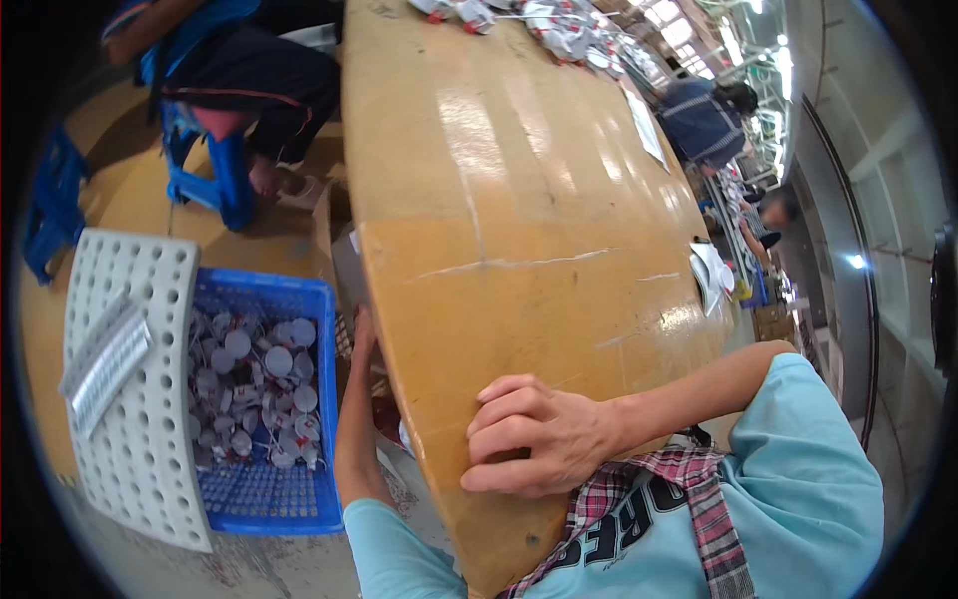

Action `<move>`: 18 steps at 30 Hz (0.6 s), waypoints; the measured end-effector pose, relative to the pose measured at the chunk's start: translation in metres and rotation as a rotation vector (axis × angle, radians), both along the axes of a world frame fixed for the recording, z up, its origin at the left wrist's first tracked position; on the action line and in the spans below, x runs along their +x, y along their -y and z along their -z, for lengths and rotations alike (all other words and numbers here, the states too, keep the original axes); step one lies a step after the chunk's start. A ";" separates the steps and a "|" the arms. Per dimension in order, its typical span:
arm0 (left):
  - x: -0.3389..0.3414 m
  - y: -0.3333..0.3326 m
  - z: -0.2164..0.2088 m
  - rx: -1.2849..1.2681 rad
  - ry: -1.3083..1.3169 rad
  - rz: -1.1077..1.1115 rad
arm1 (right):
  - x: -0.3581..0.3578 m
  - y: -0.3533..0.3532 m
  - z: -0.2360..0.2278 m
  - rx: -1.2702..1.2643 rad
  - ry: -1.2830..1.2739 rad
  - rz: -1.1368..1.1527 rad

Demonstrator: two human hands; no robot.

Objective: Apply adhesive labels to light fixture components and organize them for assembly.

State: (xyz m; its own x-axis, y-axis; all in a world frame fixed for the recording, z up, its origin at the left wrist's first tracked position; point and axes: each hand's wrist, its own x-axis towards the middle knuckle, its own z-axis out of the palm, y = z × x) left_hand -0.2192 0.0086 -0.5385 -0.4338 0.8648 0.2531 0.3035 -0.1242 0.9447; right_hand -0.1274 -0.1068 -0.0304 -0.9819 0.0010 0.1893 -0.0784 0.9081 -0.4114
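Observation:
My right hand (pixel 539 439) rests on the wooden tabletop (pixel 519 309) near its close edge. Its fingers are loosely bent and a little apart, and I see nothing held in them. My left hand (pixel 365 329) reaches down beside the table's left edge, next to a cardboard box (pixel 324 225). Its fingers are mostly hidden, so I cannot tell whether they grip anything. To the left of that arm, a blue plastic crate (pixel 329 399) stands on the floor. Inside it lie many small round white-grey parts (pixel 264 374) with thin wires.
A white perforated board (pixel 140 449) leans over the crate's left side, with a silvery strip (pixel 105 364) on it. Blue stools (pixel 210 180) and a seated person are at upper left. More silvery parts (pixel 574 35) cover the table's far end. White sheets (pixel 711 278) lie at its right edge.

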 end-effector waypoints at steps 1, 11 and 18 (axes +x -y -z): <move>-0.006 0.008 -0.009 -0.073 0.098 0.060 | 0.002 -0.004 0.001 0.014 0.003 0.021; -0.068 0.185 -0.197 -0.141 0.443 -0.181 | 0.002 0.006 -0.016 0.077 0.061 0.007; -0.143 0.251 -0.086 -0.327 0.432 -0.793 | -0.010 0.013 -0.021 0.030 0.195 0.060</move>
